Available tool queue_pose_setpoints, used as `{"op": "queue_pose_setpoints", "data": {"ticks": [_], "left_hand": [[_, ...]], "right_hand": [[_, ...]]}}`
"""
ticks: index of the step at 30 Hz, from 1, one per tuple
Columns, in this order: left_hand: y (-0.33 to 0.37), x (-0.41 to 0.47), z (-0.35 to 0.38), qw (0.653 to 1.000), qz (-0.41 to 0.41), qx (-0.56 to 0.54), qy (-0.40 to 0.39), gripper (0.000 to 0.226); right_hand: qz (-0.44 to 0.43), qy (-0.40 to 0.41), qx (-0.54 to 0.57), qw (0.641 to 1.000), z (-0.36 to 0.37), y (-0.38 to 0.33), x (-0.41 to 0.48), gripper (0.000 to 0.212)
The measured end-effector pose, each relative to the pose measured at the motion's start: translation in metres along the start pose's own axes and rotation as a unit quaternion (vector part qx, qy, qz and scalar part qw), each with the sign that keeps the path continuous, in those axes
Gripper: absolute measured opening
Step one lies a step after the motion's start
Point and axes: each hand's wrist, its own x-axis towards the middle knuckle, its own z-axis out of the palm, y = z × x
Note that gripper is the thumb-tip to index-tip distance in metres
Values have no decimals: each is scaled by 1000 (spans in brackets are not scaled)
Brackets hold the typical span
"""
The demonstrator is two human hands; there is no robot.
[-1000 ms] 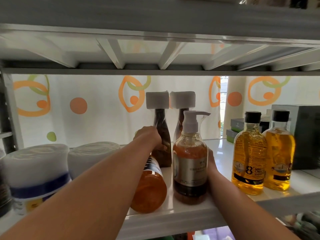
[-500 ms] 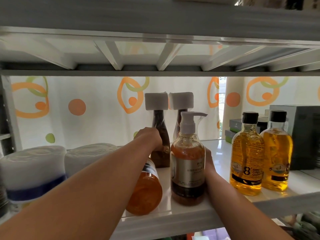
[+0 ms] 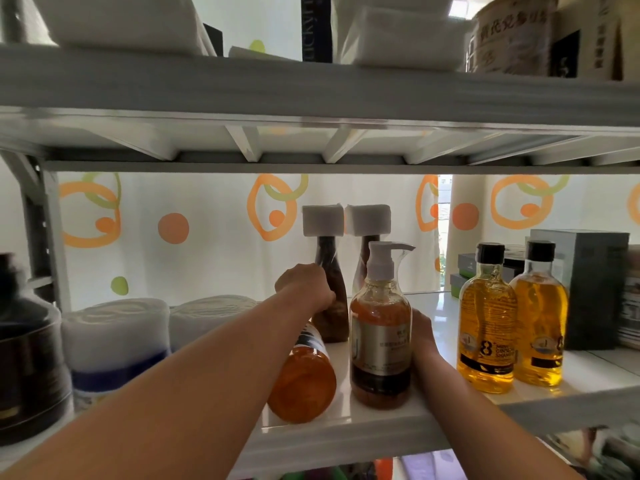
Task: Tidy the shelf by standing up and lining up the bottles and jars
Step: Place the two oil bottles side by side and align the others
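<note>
Orange bottle [image 3: 302,382] lies on its side at the shelf [image 3: 346,441] front, lower centre, just left of the upright pump bottle [image 3: 380,341], which the right hand [image 3: 420,332] clasps. Farther in, the left hand [image 3: 306,287] curls round the fallen one's neck. It is best pivoted up on its base, clear of the dark bottle [image 3: 330,306] behind.

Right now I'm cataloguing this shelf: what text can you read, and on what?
"8": label of the nearer yellow bottle; smaller words beside it blurred.
"LUCKY", then unclear letters: dark spine, top shelf.
Too small or blurred: pump bottle label, canister characters.
</note>
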Motion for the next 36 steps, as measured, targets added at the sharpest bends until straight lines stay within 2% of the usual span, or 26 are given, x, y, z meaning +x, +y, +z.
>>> {"op": "queue_pose_setpoints", "data": {"ticks": [1, 3, 9, 14, 20, 24, 27, 28, 32, 36], "left_hand": [[1, -6, -4, 1000, 7, -1, 8, 29], [5, -18, -11, 999, 19, -8, 29, 22], [12, -58, -29, 990, 63, -65, 104, 22], [5, -97, -35, 982, 68, -121, 131, 25], [-14, -133, -23, 981, 62, -145, 115, 29], [-29, -150, -8, 977, 57, -145, 145, 33], [-43, -157, 4, 971, 89, -163, 147, 32], [-47, -160, 8, 971, 108, -154, 149, 32], [-54, -168, 20, 967, 142, -147, 154, 44], [-56, -169, 29, 962, 124, -171, 172, 56]], "right_hand": [[9, 3, -42, 999, -2, 0, -1, 17], [25, 45, -30, 998, -5, 4, -4, 25], [78, 106, 89, 987, -26, -6, -46, 29], [43, 152, 21, 987, -24, -15, -76, 34], [-15, 171, -7, 985, -27, -54, -122, 23], [-133, 144, -44, 980, -9, -70, -145, 14], [-174, 127, -51, 975, 4, -75, -154, 8], [-173, 102, -57, 978, 8, -76, -155, 7], [-120, -11, -62, 991, 18, -79, -153, 38], [-75, -51, -22, 996, 24, -82, -149, 40]]}}
